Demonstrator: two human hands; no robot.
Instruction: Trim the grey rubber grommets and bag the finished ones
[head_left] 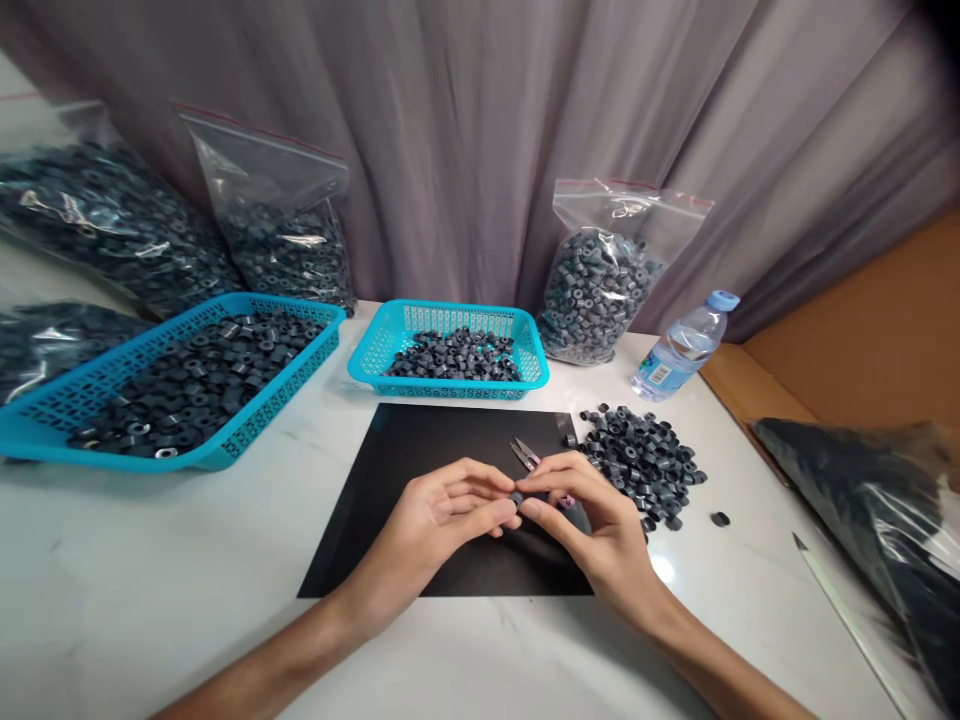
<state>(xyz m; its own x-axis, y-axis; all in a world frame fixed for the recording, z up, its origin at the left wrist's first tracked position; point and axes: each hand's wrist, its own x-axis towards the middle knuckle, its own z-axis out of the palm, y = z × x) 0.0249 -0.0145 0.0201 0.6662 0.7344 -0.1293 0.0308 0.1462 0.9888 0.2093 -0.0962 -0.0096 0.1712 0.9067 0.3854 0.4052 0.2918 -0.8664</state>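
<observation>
Above a black mat, my left hand and my right hand meet at the fingertips. Between them is a small dark grey ring-shaped part, pinched by thumb and forefinger of each hand. Its far side and some detail are hidden by the fingers. A pair of small snips with pinkish handles lies on the mat behind my right hand, which covers part of it. Just right of that hand is a loose pile of similar grey parts on the white table.
Two blue baskets, one at the left and one behind the mat, hold many grey parts. Filled zip bags stand at the back, including one bag beside a water bottle. A dark plastic bag and a long pale strip lie right.
</observation>
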